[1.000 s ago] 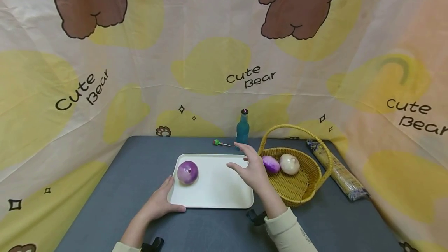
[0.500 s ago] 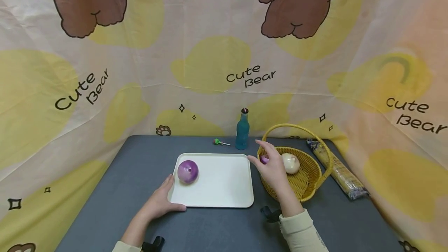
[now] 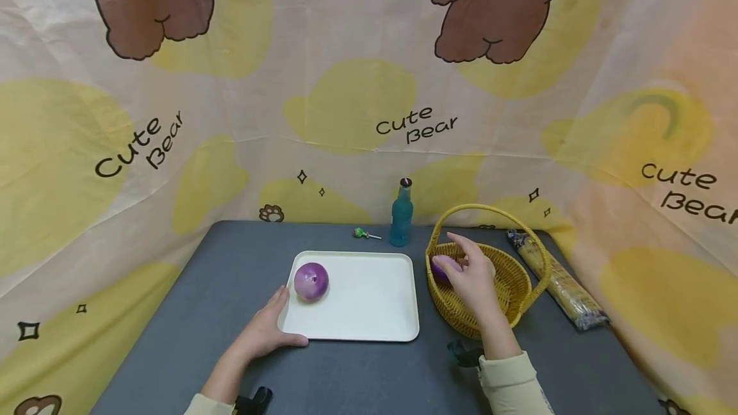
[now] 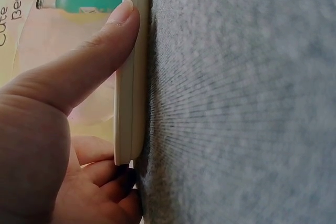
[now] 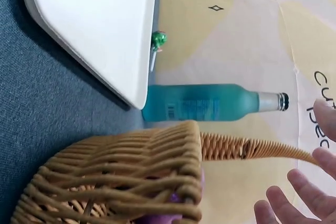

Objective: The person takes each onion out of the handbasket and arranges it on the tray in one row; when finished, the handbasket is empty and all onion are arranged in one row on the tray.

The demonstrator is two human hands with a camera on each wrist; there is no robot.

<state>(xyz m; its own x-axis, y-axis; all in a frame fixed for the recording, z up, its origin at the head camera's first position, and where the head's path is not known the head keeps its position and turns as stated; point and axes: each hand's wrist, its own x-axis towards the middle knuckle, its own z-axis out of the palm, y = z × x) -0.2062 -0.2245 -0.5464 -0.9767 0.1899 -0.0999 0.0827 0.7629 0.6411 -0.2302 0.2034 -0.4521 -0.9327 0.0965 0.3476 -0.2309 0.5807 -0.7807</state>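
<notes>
1. Now reaching rightward with the right hand (image 3: pixel 474 275), past the white rectangular tray (image 3: pixel 369 303) and in over the yellow wicker basket (image 3: pixel 453 315); a second ago over the tray's right end, half a second ago just at the basket's left rim.
2. Keeping the right thumb and fingers well parted and gently curved, with nothing visible in hold.
3. Overlapping, in the head view, the purple oval vegetable (image 3: pixel 440 273) in the basket; cannot tell there whether touching it. Now hiding from that view the white onion, visible inside half a second earlier.
4. Bracing the tray's near-left corner with the left hand (image 3: pixel 267 330), spread wide, thumb along the near edge and fingers against the left edge; unchanged.
5. Leaving the purple onion (image 3: pixel 311 282) alone on the tray's left part, and the teal bottle (image 3: pixel 401 215) and lollipop (image 3: pixel 361 233) untouched beyond.
6. Judging by this, shifting attention from tray to basket contents, with the tray kept steady.
</notes>
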